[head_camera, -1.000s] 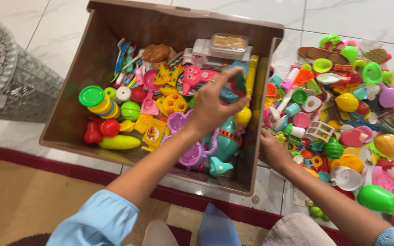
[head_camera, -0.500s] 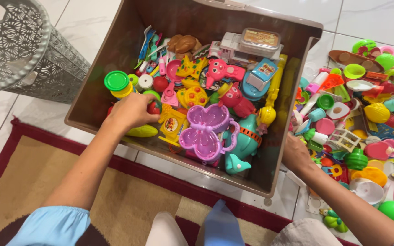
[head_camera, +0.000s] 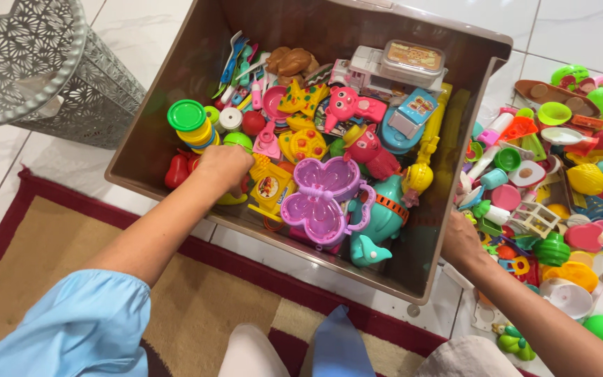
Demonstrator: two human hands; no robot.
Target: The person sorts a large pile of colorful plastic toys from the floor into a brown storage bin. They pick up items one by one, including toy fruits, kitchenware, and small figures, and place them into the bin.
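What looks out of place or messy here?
A heap of small plastic toys lies spread over the tiled floor beside the brown bin rather than in it. The bin also looks tilted. Nothing looks broken.

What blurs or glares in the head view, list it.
Head view: even indoor light; soft glare patches on the white floor tiles; the brown bin's inside walls lie in shade; left hand and right hand fairly sharp; blue sleeve near the edge slightly soft.
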